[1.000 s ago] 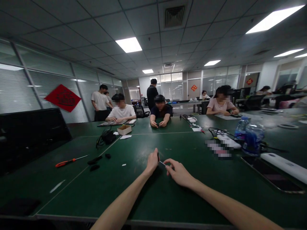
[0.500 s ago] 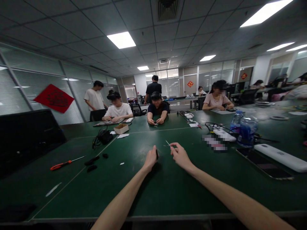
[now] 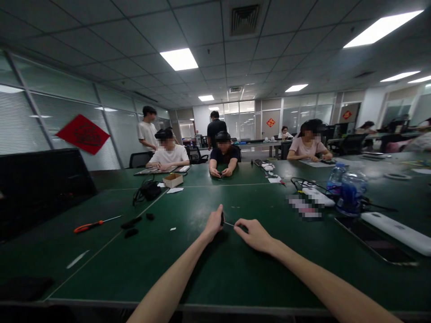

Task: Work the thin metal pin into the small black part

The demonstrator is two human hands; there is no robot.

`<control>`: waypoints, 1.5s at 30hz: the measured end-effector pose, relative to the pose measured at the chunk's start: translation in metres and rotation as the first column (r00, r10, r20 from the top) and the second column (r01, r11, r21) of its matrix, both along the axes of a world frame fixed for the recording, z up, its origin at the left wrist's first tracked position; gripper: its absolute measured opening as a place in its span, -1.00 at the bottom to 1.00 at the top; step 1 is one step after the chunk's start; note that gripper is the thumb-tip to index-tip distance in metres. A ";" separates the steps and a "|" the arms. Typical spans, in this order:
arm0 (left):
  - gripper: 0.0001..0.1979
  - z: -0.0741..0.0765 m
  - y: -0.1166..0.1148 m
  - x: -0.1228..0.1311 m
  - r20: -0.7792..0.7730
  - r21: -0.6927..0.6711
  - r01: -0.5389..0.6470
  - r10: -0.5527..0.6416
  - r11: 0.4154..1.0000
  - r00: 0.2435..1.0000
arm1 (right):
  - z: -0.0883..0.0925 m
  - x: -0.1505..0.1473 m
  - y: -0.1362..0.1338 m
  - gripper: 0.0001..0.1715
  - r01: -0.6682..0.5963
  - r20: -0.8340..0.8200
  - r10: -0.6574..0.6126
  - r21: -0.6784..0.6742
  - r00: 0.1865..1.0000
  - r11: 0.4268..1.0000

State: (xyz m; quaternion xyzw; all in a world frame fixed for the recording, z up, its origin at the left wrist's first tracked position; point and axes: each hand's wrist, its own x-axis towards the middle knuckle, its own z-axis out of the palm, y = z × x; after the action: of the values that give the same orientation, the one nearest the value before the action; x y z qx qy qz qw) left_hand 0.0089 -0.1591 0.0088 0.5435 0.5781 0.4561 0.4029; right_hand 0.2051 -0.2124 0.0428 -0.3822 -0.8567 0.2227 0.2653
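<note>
My left hand (image 3: 213,224) is raised over the green table (image 3: 188,269), thumb up, closed around a small black piece (image 3: 222,219) that the fingers mostly hide. My right hand (image 3: 254,235) pinches a thin, light-coloured rod (image 3: 229,224) between thumb and fingertips. The rod points left, and its far end meets the black piece or lies just in front of it; I cannot tell which. On the table to the left lie several small black pieces (image 3: 131,233), a white scrap (image 3: 173,229) and an orange-handled screwdriver (image 3: 88,227).
A monitor (image 3: 43,193) stands at the left. Toward the back left are a black cable bundle (image 3: 148,191) and a small cardboard box (image 3: 173,181). On the right lie a phone (image 3: 375,242), a white device (image 3: 397,233) and bottles (image 3: 352,193). Co-workers sit across the table.
My right hand has come down and swung the rod from pointing up to pointing left, with its end at the black piece. The left hand stays nearly in place; the view has shifted slightly.
</note>
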 end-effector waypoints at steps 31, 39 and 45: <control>-0.31 -0.001 -0.003 -0.002 -0.161 0.111 0.080 -0.061 0.991 0.985 | 0.002 0.002 -0.005 -0.58 -0.017 0.055 0.013 0.059 0.998 0.998; -0.30 -0.001 -0.004 -0.002 -0.145 0.113 0.088 -0.071 0.990 0.987 | 0.003 0.002 -0.006 -0.58 -0.028 0.053 0.025 0.053 0.998 0.998; -0.31 -0.003 -0.004 -0.003 -0.130 0.118 0.095 -0.080 0.988 0.988 | 0.003 0.002 -0.007 -0.57 -0.038 0.045 0.036 0.051 0.998 0.998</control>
State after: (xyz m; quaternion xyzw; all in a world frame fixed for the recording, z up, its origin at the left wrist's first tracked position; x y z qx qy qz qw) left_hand 0.0058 -0.1633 0.0061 0.6199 0.5482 0.4382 0.3510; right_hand 0.2068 -0.2190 0.0457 -0.3642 -0.8747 0.1969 0.2520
